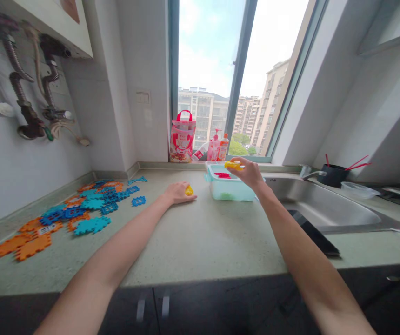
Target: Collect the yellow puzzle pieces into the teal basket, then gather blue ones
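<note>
My left hand (178,192) rests low over the counter, its fingers closed on a small yellow plastic piece (189,190). Above the rim of a pale turquoise plastic box (233,190), my right hand (249,172) pinches another yellow plastic piece (233,164). Inside the box lie red pieces (222,175), and something green shows through its front wall. To the left of my left hand, flat puzzle-like pieces with toothed edges are spread in a loose pile: orange ones (34,246), turquoise ones (92,225) and blue ones (138,201).
A steel sink (318,200) is set in the counter (200,246) on the right, with a black flat object (313,232) at its near edge. A pink bag (182,142) and bottles (223,148) stand by the window. A black pot (332,176) sits beyond the sink.
</note>
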`<action>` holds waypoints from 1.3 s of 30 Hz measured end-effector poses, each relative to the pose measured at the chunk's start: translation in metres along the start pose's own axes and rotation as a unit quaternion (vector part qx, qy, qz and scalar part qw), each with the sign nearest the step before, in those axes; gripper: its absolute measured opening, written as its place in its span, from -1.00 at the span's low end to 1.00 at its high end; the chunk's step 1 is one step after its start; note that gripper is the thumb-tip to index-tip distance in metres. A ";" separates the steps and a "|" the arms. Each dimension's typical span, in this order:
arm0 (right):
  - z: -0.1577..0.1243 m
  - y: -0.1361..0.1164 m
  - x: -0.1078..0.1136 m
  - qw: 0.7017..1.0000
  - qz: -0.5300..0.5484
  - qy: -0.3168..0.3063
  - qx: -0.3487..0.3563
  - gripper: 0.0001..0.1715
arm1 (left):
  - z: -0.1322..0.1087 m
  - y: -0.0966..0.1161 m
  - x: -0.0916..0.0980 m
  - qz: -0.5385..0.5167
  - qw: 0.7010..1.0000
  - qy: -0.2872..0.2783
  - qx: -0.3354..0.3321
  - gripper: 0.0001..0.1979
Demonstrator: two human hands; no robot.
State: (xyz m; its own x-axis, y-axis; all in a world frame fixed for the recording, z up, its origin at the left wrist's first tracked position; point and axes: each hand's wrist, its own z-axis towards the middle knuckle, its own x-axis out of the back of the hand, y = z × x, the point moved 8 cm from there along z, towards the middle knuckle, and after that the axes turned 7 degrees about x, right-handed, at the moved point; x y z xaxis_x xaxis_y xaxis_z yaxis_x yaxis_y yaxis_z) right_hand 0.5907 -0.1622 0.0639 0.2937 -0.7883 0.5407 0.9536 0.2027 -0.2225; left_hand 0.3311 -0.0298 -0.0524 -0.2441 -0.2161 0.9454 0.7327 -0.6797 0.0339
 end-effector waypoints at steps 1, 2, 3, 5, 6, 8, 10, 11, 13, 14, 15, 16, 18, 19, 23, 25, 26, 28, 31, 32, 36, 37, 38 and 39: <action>0.002 0.003 -0.005 1.000 -0.016 -0.001 -0.004 -0.55 | -0.002 0.000 -0.002 -0.010 1.000 -0.004 -0.006 -0.33; 0.002 0.004 -0.011 0.999 -0.031 -0.003 -0.008 -0.55 | -0.004 0.001 -0.003 -0.019 1.000 -0.008 -0.013 -0.29; 0.002 0.004 -0.017 0.999 -0.042 -0.011 -0.009 -0.54 | -0.005 0.002 -0.004 -0.026 0.999 -0.010 -0.021 -0.28; -0.001 0.001 -0.029 0.998 -0.051 -0.038 -0.001 -0.50 | -0.006 0.004 -0.003 -0.025 0.999 -0.012 -0.030 -0.30; -0.001 -0.002 -0.031 0.997 -0.050 -0.049 0.008 -0.46 | -0.005 0.004 -0.004 -0.019 0.999 -0.014 -0.029 -0.32; -0.002 -0.011 -0.025 0.998 -0.047 -0.035 0.034 -0.40 | -0.004 0.006 -0.004 -0.002 1.000 -0.016 -0.023 -0.36; -0.003 -0.022 -0.003 0.996 -0.051 0.033 0.063 -0.42 | -0.003 0.009 -0.004 0.012 1.000 -0.007 -0.026 -0.39; -0.006 -0.027 0.009 0.993 -0.053 0.074 0.077 -0.47 | -0.003 0.010 -0.003 0.017 0.999 0.001 -0.032 -0.40; -0.015 -0.041 0.028 0.984 -0.052 0.131 0.108 -0.54 | -0.004 0.012 0.000 0.020 0.999 0.017 -0.039 -0.44; -0.020 -0.049 0.033 0.980 -0.045 0.142 0.129 -0.57 | -0.004 0.012 0.001 0.020 0.999 0.022 -0.037 -0.45; -0.026 -0.058 0.033 0.978 -0.033 0.140 0.154 -0.60 | -0.005 0.012 0.002 0.019 0.999 0.026 -0.034 -0.46; -0.032 -0.070 0.028 0.974 -0.017 0.127 0.184 -0.62 | -0.006 0.011 0.003 0.015 0.999 0.030 -0.030 -0.47; -0.047 -0.097 0.006 0.965 0.021 0.067 0.253 -0.62 | -0.009 0.009 0.006 -0.001 0.999 0.044 -0.018 -0.51; -0.056 -0.112 -0.012 0.957 0.036 0.020 0.287 -0.60 | -0.010 0.007 0.008 -0.015 0.998 0.055 -0.011 -0.54; -0.090 -0.154 -0.093 0.922 0.042 -0.161 0.348 -0.47 | -0.005 -0.005 0.030 -0.114 0.986 0.116 0.046 -0.64; -0.100 -0.165 -0.121 0.907 0.045 -0.217 0.358 -0.48 | 0.006 -0.005 0.051 -0.165 0.971 0.155 0.077 -0.61; -0.102 -0.167 -0.130 0.903 0.050 -0.233 0.358 -0.51 | 0.014 -0.001 0.063 -0.185 0.963 0.174 0.086 -0.59; -0.102 -0.166 -0.138 0.902 0.066 -0.249 0.347 -0.57 | 0.035 0.020 0.087 -0.205 0.956 0.197 0.078 -0.55; -0.100 -0.157 -0.139 0.908 0.091 -0.266 0.310 -0.68 | 0.074 0.073 0.111 -0.164 0.968 0.189 0.031 -0.53; -0.100 -0.154 -0.138 0.911 0.095 -0.271 0.297 -0.71 | 0.086 0.090 0.115 -0.137 0.974 0.181 0.019 -0.51; -0.100 -0.148 -0.133 0.919 0.089 -0.274 0.268 -0.75 | 0.124 0.139 0.108 -0.026 0.994 0.108 -0.016 -0.39; -0.100 -0.148 -0.132 0.919 0.090 -0.273 0.268 -0.75 | 0.130 0.145 0.101 -0.001 0.997 0.074 -0.022 -0.36; -0.100 -0.148 -0.131 0.919 0.092 -0.273 0.269 -0.75 | 0.134 0.149 0.092 0.022 0.999 0.038 -0.026 -0.33; -0.100 -0.147 -0.130 0.919 0.096 -0.273 0.268 -0.75 | 0.136 0.150 0.083 0.040 0.999 0.000 -0.029 -0.30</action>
State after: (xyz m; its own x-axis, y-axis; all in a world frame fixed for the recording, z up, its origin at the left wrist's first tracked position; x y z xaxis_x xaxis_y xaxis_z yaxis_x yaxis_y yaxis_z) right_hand 0.4054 -0.1476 -0.0541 0.3091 -0.3285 0.8925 0.7329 0.6803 -0.0034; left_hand 0.5066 -0.0544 0.0752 -0.1861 -0.2722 0.9441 0.7118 -0.6997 -0.0615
